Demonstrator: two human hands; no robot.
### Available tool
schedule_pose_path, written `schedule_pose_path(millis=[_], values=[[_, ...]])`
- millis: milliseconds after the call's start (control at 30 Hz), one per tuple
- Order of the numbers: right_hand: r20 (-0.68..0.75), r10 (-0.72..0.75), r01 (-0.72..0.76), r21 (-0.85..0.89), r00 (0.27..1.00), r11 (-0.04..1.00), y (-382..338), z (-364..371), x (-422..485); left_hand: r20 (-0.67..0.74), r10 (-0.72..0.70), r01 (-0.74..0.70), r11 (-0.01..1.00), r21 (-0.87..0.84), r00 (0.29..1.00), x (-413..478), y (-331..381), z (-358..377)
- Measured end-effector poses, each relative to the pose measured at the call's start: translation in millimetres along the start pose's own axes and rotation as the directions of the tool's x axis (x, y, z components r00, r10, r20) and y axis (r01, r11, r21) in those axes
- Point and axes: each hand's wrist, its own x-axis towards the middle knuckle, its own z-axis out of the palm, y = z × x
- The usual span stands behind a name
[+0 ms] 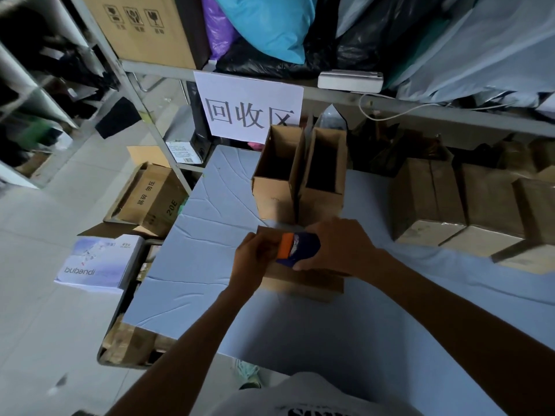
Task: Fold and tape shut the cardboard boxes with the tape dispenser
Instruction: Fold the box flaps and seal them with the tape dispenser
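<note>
Just behind the boxes (276, 175), a sign (249, 105) reads "回收区".

Single head-worn wide-angle view, steeply forward and down, close over the table (195, 265), facing the shelving (330, 96).

Left hand (255, 254) and right hand (338, 247) cover most of the box (303, 285) in the middle of the bench (207, 235), plus part of the tape dispenser (300, 247). Open boxes (277, 168) at the far edge are too dark inside. Closed boxes (429, 199) on the right run out of frame.
</note>
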Motion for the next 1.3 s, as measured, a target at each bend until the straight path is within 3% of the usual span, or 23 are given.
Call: schedule_pose_path(millis=[67,200,400,633,933,1133,1300], values=[[-0.028,-0.023,0.025,0.041,0.999,0.999,7.4,-1.7,-4.3,0.035,0.037,-0.038,0.999,0.030,0.999,1.7,-1.2,0.3],[-0.056,-0.024,0.027,0.039,0.998,0.999,17.4,1.5,-11.4,0.044,0.007,-0.003,0.995,-0.104,0.999,-0.1,3.2,-2.0],[0.049,0.058,-0.061,0.051,0.997,0.997,70.2,-5.9,-54.1,0.052,0.026,-0.022,0.996,-0.089,0.998,1.3,4.2,-3.6],[-0.001,0.040,-0.040,0.051,0.999,0.998,89.0,1.0,-67.5,0.078,0.046,-0.036,0.991,-0.127,0.996,0.5,3.9,-1.8],[-0.052,0.076,-0.067,0.155,0.996,0.986,95.0,17.4,-71.4,0.059,0.142,-0.151,0.973,0.175,0.988,2.8,10.7,14.2],[-0.099,0.049,-0.032,0.164,0.994,0.986,100.2,25.6,-65.1,0.156,0.205,-0.221,0.971,0.092,0.966,7.0,30.8,34.7],[-0.165,0.033,0.006,0.231,0.986,0.973,88.5,32.5,-55.1,0.196,0.187,-0.189,0.982,-0.011,0.963,7.8,35.2,40.4]])
